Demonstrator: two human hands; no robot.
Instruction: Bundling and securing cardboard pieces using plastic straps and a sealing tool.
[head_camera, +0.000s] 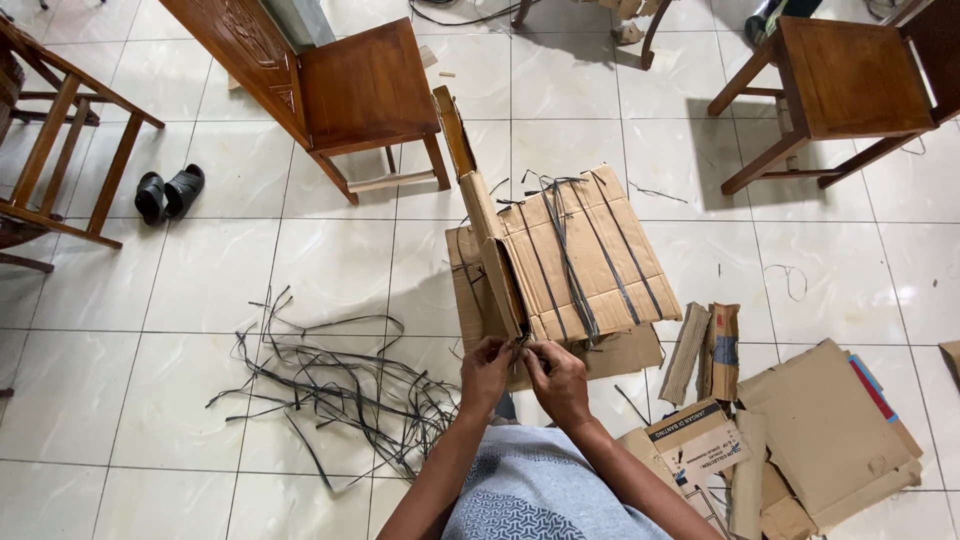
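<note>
A cardboard-wrapped bundle (590, 260) bound with black plastic straps stands on the tiled floor in front of me. My left hand (485, 372) and my right hand (556, 378) meet at its near lower edge, fingers pinched together on a black strap (523, 343) there. A folded cardboard flap (480, 200) rises along the bundle's left side.
A tangle of loose black straps (340, 390) lies on the floor to my left. Flattened cardboard pieces (820, 430) pile at the right. Wooden chairs stand at the back centre (350, 90), back right (850, 80) and far left (50, 160). Black sandals (168, 193) sit near the left chair.
</note>
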